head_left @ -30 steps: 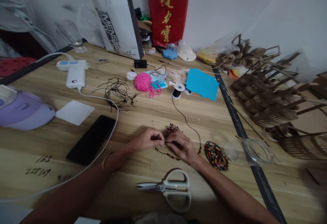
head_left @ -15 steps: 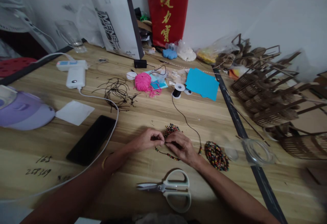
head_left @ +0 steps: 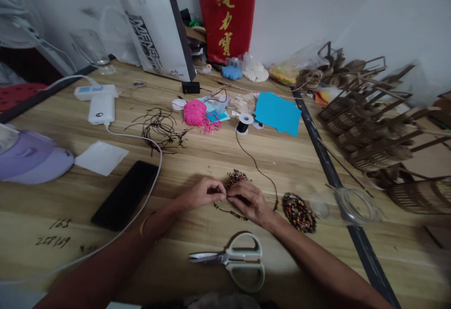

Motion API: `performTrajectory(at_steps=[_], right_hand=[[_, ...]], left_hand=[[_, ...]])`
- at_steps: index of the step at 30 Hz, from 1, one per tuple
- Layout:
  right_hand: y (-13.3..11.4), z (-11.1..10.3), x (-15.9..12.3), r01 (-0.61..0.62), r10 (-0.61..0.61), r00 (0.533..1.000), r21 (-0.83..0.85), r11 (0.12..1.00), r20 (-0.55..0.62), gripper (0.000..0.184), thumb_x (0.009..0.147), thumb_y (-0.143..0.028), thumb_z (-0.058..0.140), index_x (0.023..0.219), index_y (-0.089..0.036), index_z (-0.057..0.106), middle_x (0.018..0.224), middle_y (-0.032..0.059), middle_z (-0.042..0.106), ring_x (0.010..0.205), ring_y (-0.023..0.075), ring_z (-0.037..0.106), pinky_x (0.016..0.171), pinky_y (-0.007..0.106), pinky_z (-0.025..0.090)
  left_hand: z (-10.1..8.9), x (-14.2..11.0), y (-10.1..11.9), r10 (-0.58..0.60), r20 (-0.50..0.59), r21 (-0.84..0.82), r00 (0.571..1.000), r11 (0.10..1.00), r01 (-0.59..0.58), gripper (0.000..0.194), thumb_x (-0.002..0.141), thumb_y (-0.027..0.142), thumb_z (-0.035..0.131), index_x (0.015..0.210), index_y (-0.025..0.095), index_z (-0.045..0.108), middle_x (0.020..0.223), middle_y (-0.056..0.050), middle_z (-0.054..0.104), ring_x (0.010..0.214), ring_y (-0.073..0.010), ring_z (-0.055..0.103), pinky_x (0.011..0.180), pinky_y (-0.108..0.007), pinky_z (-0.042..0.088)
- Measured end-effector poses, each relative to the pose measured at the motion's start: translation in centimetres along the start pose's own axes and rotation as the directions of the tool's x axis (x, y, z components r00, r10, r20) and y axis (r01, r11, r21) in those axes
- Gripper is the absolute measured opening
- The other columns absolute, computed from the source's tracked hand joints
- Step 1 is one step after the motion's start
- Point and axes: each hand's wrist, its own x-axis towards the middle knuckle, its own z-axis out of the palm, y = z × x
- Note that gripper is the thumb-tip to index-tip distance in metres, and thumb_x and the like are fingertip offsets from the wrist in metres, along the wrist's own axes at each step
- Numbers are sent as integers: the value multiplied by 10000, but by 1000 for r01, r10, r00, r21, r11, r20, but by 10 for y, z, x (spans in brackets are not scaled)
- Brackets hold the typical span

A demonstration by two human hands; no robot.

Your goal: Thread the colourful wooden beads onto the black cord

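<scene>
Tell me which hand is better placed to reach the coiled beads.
Probably the right hand: the coiled beads lie beside its wrist, while the left hand is farther away.

Black phone, white power bank, glass mug, white paper bag, red bag with gold characters

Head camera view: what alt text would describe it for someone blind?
Left hand and right hand pinch, nearly touching, at a partly beaded cord, beside piled beads on a wooden table. Scissors lie nearer, a cord spool beyond.
</scene>
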Motion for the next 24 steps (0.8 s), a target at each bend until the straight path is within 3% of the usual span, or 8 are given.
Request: performTrajectory(at_steps=[24], right_hand=[[-2, 2, 2, -11, 11, 1000, 57, 998, -4, 57, 906, -192, 539, 903, -171, 591, 823, 78, 643, 789, 178, 593, 717, 316, 492]], left_hand=[[0, 0, -5, -1, 10, 25, 1000, 1000, 1, 184, 800, 284, 606, 805, 117, 683, 675, 2, 633, 614, -104, 526, 579, -182, 391]])
